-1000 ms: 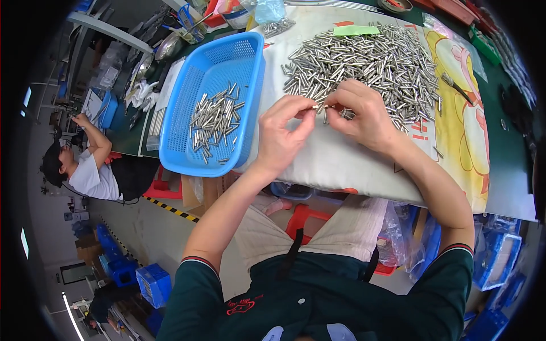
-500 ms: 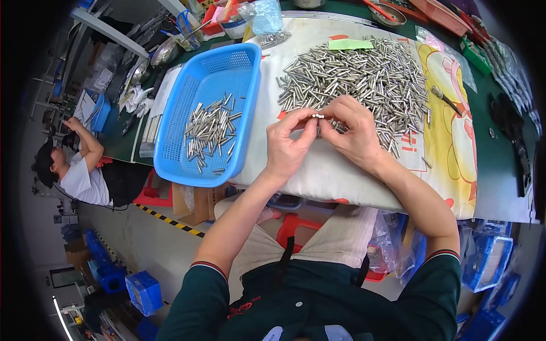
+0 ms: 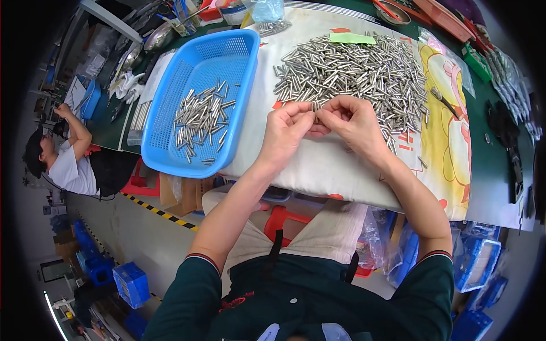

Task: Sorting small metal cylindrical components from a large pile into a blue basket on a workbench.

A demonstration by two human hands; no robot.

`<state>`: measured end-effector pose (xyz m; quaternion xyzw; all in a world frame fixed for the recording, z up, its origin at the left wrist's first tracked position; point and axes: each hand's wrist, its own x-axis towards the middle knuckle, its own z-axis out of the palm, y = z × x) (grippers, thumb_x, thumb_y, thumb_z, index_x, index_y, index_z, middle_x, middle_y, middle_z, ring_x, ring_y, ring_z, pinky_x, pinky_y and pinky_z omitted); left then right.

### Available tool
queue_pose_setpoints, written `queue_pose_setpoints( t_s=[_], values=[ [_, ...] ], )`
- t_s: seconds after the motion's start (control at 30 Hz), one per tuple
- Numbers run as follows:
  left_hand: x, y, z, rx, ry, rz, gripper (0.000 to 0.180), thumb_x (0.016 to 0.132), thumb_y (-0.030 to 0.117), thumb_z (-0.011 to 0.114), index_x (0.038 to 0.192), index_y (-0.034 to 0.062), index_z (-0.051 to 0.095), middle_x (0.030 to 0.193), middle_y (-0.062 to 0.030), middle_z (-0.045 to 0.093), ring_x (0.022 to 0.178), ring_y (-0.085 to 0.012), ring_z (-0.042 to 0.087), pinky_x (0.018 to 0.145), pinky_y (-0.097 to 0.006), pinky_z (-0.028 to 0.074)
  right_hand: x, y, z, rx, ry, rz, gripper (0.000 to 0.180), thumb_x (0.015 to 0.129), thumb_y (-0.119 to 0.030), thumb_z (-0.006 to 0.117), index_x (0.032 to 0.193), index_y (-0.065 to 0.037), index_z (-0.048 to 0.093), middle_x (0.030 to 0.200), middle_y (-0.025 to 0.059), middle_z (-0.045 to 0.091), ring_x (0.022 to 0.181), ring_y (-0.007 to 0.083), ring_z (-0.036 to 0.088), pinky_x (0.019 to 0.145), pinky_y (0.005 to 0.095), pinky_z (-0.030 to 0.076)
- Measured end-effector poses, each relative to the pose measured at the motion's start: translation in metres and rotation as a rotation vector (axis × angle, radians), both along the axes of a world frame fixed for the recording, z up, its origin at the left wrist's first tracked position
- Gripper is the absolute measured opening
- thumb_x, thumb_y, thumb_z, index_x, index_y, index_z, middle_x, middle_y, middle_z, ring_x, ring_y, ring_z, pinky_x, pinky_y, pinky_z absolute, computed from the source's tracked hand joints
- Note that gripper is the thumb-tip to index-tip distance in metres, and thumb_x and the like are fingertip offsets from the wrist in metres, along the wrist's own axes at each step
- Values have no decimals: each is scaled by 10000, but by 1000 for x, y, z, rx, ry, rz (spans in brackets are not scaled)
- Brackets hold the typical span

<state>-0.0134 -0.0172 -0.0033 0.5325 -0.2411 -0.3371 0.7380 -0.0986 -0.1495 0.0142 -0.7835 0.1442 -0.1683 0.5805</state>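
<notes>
Both hands meet at the near edge of a big pile of short metal pins [image 3: 352, 71] spread on a printed cloth [image 3: 341, 162]. Between the fingertips, a few metal pins [image 3: 316, 106] stand side by side. My left hand [image 3: 287, 131] pinches them from the left, thumb against fingers. From the other side, my right hand [image 3: 352, 125] closes its thumb and fingers on the same pins. A blue plastic basket [image 3: 151, 136] to the left holds a smaller heap of similar pins [image 3: 202, 116]. A green paper slip [image 3: 352, 38] lies on the far side of the pile.
A brush [image 3: 445, 102] rests on the cloth at the right. A metal bowl [image 3: 392, 12] and a green box [image 3: 476, 61] stand at the back. Another person [image 3: 71, 156] sits at the far left. Blue crates [image 3: 478, 264] stand under the table at the right.
The pins between my fingertips have turned from end-on to upright, showing their sides. My hands stay together. The whole view has shifted slightly, moving the basket left in the picture.
</notes>
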Motion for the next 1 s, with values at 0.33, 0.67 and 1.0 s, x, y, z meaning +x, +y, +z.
queue_pose_setpoints(
  t_s=[0.33,0.67,1.0],
  values=[
    [8,5,8,38,173,-101,214,906,99,478,1016,-57,573,880,-113,645,761,-184,662,661,-242,545,1,-7,-3,35,26,16,158,762,-125,634,783,32,634,582,-12,536,545,31,444,478,206,368],
    [8,6,7,64,86,-255,227,881,59,523,1069,-66,540,903,-144,647,797,-200,658,696,-249,540,-2,-7,6,121,-13,97,137,795,-82,630,872,30,651,654,25,601,580,53,541,537,193,435],
    [2,4,9,105,6,-232,324,856,12,548,1163,-38,455,883,-156,648,787,-197,656,700,-263,538,-2,-12,3,186,45,140,150,789,-60,630,907,30,645,698,29,613,608,60,552,561,200,454]
  ],
)
